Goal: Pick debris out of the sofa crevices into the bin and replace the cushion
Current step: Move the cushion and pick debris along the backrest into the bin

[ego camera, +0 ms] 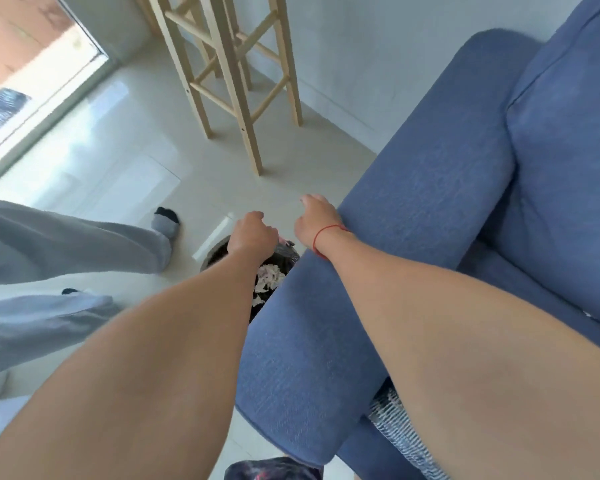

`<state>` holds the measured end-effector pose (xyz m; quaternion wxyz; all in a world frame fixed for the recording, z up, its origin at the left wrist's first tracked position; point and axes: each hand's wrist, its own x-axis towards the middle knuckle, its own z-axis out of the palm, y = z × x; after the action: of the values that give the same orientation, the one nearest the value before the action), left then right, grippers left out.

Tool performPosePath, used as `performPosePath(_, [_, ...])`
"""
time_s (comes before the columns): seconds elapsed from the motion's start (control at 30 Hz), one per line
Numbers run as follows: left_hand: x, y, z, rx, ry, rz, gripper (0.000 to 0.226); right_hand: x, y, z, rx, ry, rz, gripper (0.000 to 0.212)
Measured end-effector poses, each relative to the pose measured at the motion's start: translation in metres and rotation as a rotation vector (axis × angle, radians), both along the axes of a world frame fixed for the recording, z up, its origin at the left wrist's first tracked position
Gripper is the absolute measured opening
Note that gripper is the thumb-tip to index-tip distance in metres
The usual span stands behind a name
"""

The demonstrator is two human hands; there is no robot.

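The bin (pixel 222 251) stands on the pale floor (pixel 125 161) right against the outer side of the blue sofa's armrest (pixel 388 244); only part of it shows, a round rim lined with a dark bag, with crumpled whitish and pinkish scraps (pixel 269 275) lying inside. Much of its opening is hidden by the left forearm and the armrest. The left hand (pixel 253 232) hovers directly above the bin's mouth, knuckles up and fingers curled under into a loose fist; whether it grips anything cannot be told, since the fingertips are out of sight. The right hand (pixel 314 218) hangs just beyond the front end of the armrest, beside the left hand and a little past the bin, fingers bent downward and drawn together, with its forearm lying along the top of the armrest; what, if anything, it holds is not visible. A thin red string (pixel 326 233) circles the right wrist. On the sofa to the right, a blue cushion (pixel 565 174) sits against the armrest's inner side. Farther off on the floor stand the pale wooden legs of stools (pixel 236 84), and a grey trouser leg with a sock (pixel 165 223) shows at the left.
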<state>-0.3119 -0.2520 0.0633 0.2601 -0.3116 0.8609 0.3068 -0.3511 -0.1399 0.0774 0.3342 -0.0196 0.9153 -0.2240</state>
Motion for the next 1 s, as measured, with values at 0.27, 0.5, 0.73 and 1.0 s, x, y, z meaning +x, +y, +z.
performPosePath(0.27, [-0.044, 0.142, 0.055, 0.02, 0.234, -0.322, 0.05, -0.003, 0.145, 0.045, 0.047, 0.25, -0.258, 0.048])
performPosePath(0.5, [-0.042, 0.27, 0.081, 0.041, 0.304, -0.607, 0.049, 0.037, 0.286, 0.061, 0.159, 0.258, -0.527, 0.044])
performPosePath(0.73, [0.001, 0.368, 0.068, 0.092, 0.193, -0.789, 0.049, 0.099, 0.377, 0.046, 0.182, 0.186, -0.725, 0.044])
performPosePath(1.0, [0.042, 0.455, 0.044, 0.083, 0.086, -0.901, 0.053, 0.155, 0.465, 0.026, 0.179, 0.127, -0.862, 0.044])
